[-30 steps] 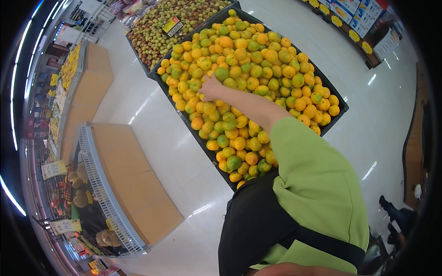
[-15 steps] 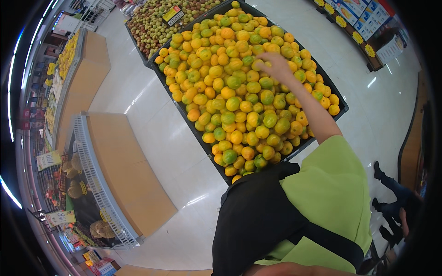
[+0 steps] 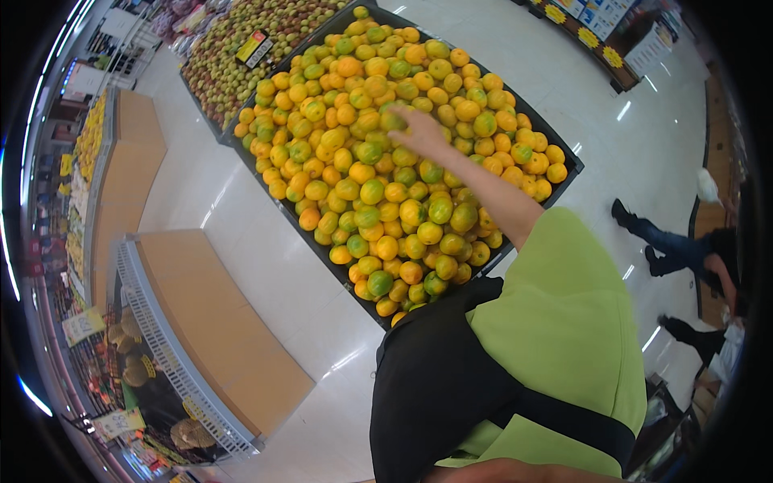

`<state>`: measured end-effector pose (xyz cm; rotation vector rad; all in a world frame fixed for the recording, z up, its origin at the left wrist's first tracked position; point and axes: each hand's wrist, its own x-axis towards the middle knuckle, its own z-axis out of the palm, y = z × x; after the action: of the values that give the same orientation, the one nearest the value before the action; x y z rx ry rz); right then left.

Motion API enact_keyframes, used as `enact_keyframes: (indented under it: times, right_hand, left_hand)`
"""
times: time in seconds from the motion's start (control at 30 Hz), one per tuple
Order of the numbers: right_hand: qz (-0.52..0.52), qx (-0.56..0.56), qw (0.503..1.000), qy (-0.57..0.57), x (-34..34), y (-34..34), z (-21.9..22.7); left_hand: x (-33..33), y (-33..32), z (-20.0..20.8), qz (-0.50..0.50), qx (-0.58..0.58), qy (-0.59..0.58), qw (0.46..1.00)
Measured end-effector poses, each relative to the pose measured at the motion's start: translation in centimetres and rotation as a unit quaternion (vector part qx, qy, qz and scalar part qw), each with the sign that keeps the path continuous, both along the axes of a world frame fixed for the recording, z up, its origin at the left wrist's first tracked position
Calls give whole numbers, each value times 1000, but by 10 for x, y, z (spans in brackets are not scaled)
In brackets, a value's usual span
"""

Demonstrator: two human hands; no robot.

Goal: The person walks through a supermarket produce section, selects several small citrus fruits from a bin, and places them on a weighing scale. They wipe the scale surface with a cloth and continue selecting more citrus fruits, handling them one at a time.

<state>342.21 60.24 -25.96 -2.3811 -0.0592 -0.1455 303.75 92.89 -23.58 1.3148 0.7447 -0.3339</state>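
Note:
My right hand (image 3: 420, 134) reaches out over a heaped pile of orange and green mandarins (image 3: 372, 191). Its fingers look stretched out and a little apart. Just at their tips is a greenish mandarin (image 3: 392, 118); I see no fruit held clear of the pile. Beneath the heap is a black-rimmed bin (image 3: 283, 211), its near end partly covered by my black apron (image 3: 439, 386). A bright green sleeve (image 3: 555, 298) covers my upper right arm. Part of my left forearm (image 3: 523, 471) crosses the bottom edge, while the left hand is out of sight.
Beyond the bin's far left side is a bin of small brownish-green fruit (image 3: 233, 64) with a price sign (image 3: 254, 48). A tan display stand (image 3: 217, 314) with a grey slatted edge stands left across the pale floor (image 3: 266, 249). People's legs (image 3: 668, 245) show at right.
My right hand has moved left across the mandarins, its fingers still stretched over the pile. The whole view has shifted, and more of the people at the right shows.

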Motion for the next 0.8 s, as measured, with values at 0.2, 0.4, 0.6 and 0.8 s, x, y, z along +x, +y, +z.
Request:
enact_keyframes:
  times: [0.2, 0.4, 0.6, 0.8]
  right_hand:
    - [64, 88, 994, 24, -49, -3, 23]
    - [-255, -94, 962, -35, 39, -180, -6]
    - [-136, -24, 985, 106, 49, -232, -55]
    - [-37, 220, 957, 186, 38, -216, -26]
  left_hand:
    - [6, 4, -2, -19, 7, 15, 1000]
    - [7, 8, -4, -24, 17, 29, 999]
    - [12, 10, -8, -27, 26, 48, 998]
    - [19, 11, -11, -40, 36, 62, 997]
